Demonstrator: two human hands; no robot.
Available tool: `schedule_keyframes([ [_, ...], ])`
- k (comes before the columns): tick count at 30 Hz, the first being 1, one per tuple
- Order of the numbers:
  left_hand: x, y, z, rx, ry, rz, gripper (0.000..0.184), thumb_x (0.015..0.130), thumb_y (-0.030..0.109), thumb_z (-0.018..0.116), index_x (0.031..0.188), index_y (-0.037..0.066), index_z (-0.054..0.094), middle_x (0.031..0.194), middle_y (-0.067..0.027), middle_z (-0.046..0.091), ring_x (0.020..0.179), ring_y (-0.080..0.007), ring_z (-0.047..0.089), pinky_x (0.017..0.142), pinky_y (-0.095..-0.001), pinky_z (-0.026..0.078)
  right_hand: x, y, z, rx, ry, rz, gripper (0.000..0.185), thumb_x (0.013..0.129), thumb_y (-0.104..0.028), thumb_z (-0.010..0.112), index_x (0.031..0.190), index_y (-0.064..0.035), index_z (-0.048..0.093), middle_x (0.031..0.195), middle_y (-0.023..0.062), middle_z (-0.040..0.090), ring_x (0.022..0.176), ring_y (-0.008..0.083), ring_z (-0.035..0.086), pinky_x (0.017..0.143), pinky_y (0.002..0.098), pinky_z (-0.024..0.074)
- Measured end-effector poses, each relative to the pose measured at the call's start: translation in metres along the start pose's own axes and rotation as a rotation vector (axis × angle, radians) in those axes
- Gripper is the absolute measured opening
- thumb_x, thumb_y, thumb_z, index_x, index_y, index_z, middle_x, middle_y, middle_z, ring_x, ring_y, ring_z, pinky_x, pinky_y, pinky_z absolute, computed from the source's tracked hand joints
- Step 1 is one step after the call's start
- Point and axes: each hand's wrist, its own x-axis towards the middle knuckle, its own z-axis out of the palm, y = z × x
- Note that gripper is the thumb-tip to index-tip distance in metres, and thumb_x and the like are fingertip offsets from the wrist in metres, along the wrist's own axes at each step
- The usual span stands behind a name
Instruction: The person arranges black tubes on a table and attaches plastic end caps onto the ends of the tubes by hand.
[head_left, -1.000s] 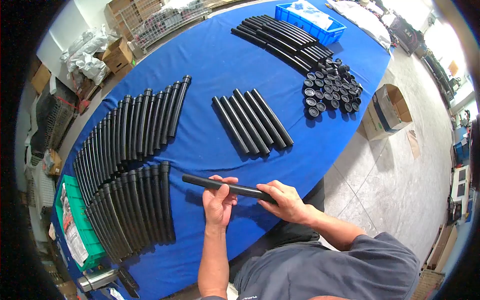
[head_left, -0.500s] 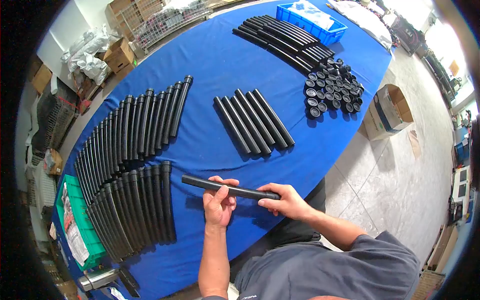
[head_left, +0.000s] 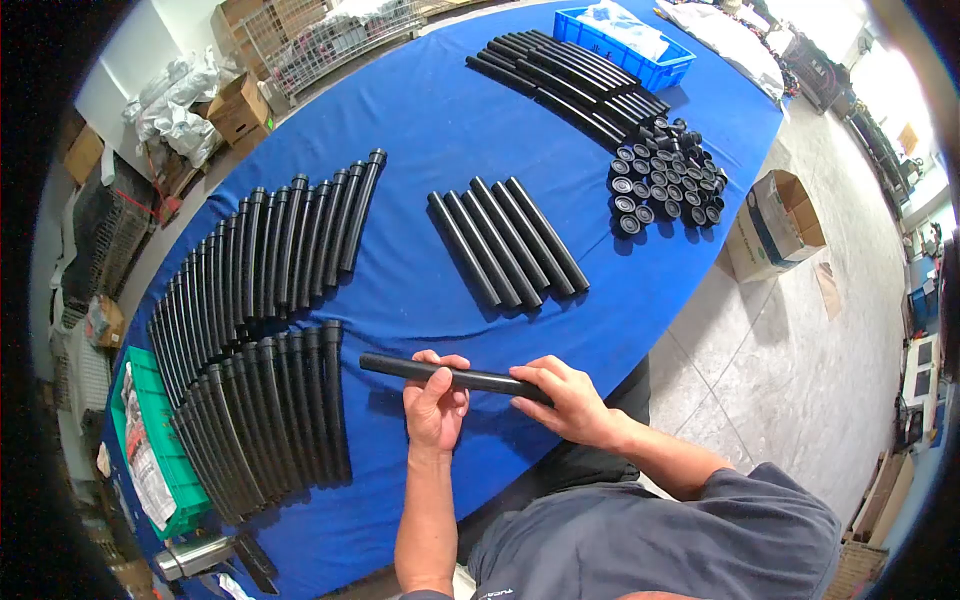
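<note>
A black tube [head_left: 484,380] lies across both my hands, above the near part of the blue cloth. My left hand [head_left: 436,400] grips it near the middle, thumb on top and fingers behind. Around its right end, my right hand [head_left: 566,400] is closed, hiding that end. Several loose black tubes [head_left: 508,245] lie side by side just beyond my hands. To the left are two rows of tubes with wider ends, a far row [head_left: 265,250] and a near row [head_left: 265,420].
Black round caps [head_left: 665,180] are heaped at the right edge of the blue table [head_left: 400,110], beside more tubes [head_left: 565,85] and a blue crate [head_left: 665,70]. A green crate [head_left: 185,480] sits at the left. On the floor stands a cardboard box [head_left: 775,225].
My right hand has shifted its grip over the tube's right end, covering the wider part that showed half a second ago. The tube and my left hand have moved slightly left.
</note>
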Motion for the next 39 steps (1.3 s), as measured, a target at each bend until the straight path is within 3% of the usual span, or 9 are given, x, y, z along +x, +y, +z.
schedule_keyframes([
  [4,0.001,0.001,-0.003,0.006,-0.065,0.002,0.023,0.095,0.004,0.07,0.112,0.009,0.055,0.109,-0.0229,0.07,0.062,-0.0171,0.066,0.045,-0.0255,0.052,0.005,-0.003,-0.01,0.776,-0.349,0.925,0.04,0.089,-0.02,0.078,0.122,-0.0017,0.064,0.099,0.0187,0.066,0.089,0.0362,0.066,0.07,0.0385,0.0545],
  [8,-0.003,0.002,0.01,0.058,0.012,-0.026,0.024,0.094,0.004,0.07,0.112,0.009,0.055,0.107,-0.0229,0.071,0.061,-0.0168,0.065,0.045,-0.0249,0.052,-0.001,0.014,0.002,-0.144,0.053,-0.141,0.042,0.094,-0.025,0.076,0.125,-0.0003,0.063,0.082,0.0027,0.065,0.068,0.0121,0.063,0.055,0.0282,0.0498],
  [13,-0.001,0.003,0.0,0.052,-0.049,-0.016,0.025,0.094,0.005,0.071,0.112,0.009,0.055,0.108,-0.0236,0.07,0.061,-0.0166,0.066,0.045,-0.025,0.052,0.007,-0.004,-0.016,0.738,-0.35,0.92,0.041,0.089,-0.017,0.077,0.125,-0.0029,0.064,0.1,0.0179,0.065,0.089,0.034,0.067,0.073,0.0384,0.0552],
  [17,-0.002,0.0,0.012,0.064,0.042,-0.013,0.024,0.094,0.006,0.071,0.112,0.009,0.054,0.107,-0.0235,0.07,0.062,-0.0163,0.066,0.045,-0.0248,0.052,-0.003,0.006,-0.002,-0.086,-0.013,-0.014,0.043,0.089,-0.02,0.079,0.126,-0.0034,0.065,0.099,0.0184,0.069,0.088,0.0304,0.068,0.073,0.0375,0.0555],
  [21,-0.001,0.001,0.0,0.046,-0.027,-0.005,0.023,0.095,0.006,0.07,0.112,0.009,0.054,0.108,-0.0232,0.071,0.063,-0.0162,0.066,0.047,-0.0257,0.053,0.011,-0.014,-0.016,0.557,-0.314,0.838,0.04,0.089,-0.02,0.079,0.123,-0.0022,0.067,0.099,0.017,0.07,0.088,0.0247,0.069,0.073,0.0359,0.0552],
  [28,0.0,0.001,0.003,0.06,-0.006,-0.014,0.023,0.095,0.008,0.07,0.113,0.009,0.055,0.107,-0.0227,0.071,0.064,-0.0161,0.066,0.048,-0.0259,0.054,-0.004,0.002,-0.002,-0.022,-0.086,0.066,0.049,0.088,-0.019,0.08,0.129,-0.0006,0.063,0.094,0.0162,0.069,0.087,0.022,0.069,0.069,0.0367,0.0544],
  [32,-0.001,0.001,0.001,0.081,-0.025,-0.004,0.023,0.096,0.008,0.07,0.114,0.009,0.055,0.109,-0.023,0.071,0.064,-0.0161,0.067,0.047,-0.0263,0.054,0.005,-0.003,-0.012,0.741,-0.35,0.919,0.046,0.088,-0.022,0.08,0.126,-0.0021,0.064,0.099,0.0189,0.067,0.088,0.0324,0.069,0.071,0.0377,0.0551],
  [36,-0.002,-0.002,0.007,0.101,0.024,-0.03,0.024,0.095,0.007,0.07,0.115,0.009,0.055,0.109,-0.0229,0.071,0.063,-0.017,0.066,0.047,-0.0263,0.053,-0.001,0.014,0.0,-0.166,0.035,-0.144,0.045,0.093,-0.026,0.077,0.126,0.0006,0.063,0.085,0.0027,0.066,0.07,0.0126,0.064,0.056,0.0295,0.0511],
  [39,-0.001,-0.002,0.002,0.103,-0.028,-0.006,0.024,0.097,0.008,0.068,0.117,0.009,0.056,0.108,-0.0221,0.071,0.062,-0.0179,0.066,0.047,-0.0266,0.053,0.0,0.004,-0.011,0.46,-0.237,0.589,0.045,0.089,-0.018,0.079,0.128,-0.0011,0.063,0.092,0.0093,0.068,0.078,0.0194,0.066,0.063,0.0325,0.0529],
])
